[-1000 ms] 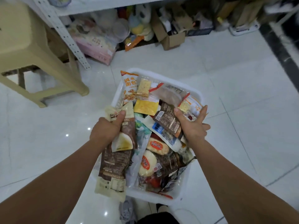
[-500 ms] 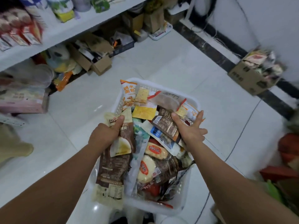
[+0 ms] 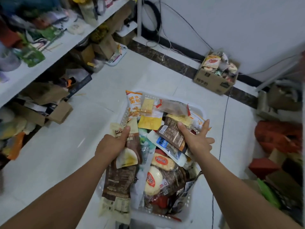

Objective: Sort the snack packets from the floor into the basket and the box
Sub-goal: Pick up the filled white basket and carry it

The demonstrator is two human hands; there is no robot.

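1. The left hand [image 3: 112, 144] has its grip clamped on the left rim of the white basket [image 3: 198, 111]. Its thumb presses a long brown-and-cream packet [image 3: 118, 184] down against that rim, and its fingers are hidden underneath.
2. The right hand [image 3: 197, 140] has its grip on the opposite rim. The thumb lies inside on a dark brown packet [image 3: 171, 134], the forefinger points straight along the edge, and the other fingers curl over the outside.
3. The basket sits between the two forearms, heaped with snack packets. An orange bread bag [image 3: 134, 103] stands at the far left corner and two round bun packets [image 3: 153, 179] lie near the middle. The brown-and-cream packet hangs over the near left edge.
4. Whether the basket touches the floor [image 3: 148, 76] cannot be told.
5. A cardboard box [image 3: 212, 80] stands well apart, against the dark skirting at the wall, and is piled with more packets.
6. A thin cable [image 3: 222, 129] runs across the tiles just right of the basket.
7. Cluttered shelves [image 3: 66, 45] line the left side, with open cartons underneath.
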